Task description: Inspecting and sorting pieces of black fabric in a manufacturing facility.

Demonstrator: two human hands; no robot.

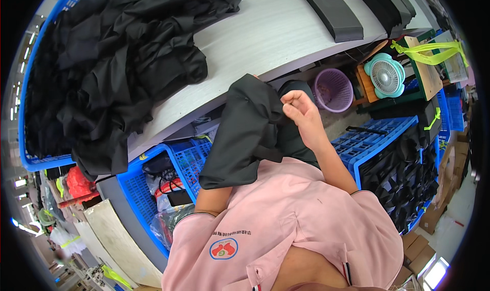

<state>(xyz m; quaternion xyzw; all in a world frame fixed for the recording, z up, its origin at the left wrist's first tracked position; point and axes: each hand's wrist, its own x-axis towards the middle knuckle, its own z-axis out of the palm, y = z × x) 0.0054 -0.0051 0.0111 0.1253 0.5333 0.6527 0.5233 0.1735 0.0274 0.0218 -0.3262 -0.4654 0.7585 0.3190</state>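
Your left hand is hidden under the black cloth [245, 132]; the black pile [117, 61] covers the crate [30, 61] beneath and runs off-frame

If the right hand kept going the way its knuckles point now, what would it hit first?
Most likely the black garment it is already pinching: the right hand points left into that fabric. Beyond it lies the grey table edge, though depth is unclear.

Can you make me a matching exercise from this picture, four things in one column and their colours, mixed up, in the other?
Things:
1. small basket
2. desk fan
3. crate under the table
4. cloth in the right hand

Colours:
A. blue
B. black
C. purple
D. pale green

Pairs: 1-C, 2-D, 3-A, 4-B
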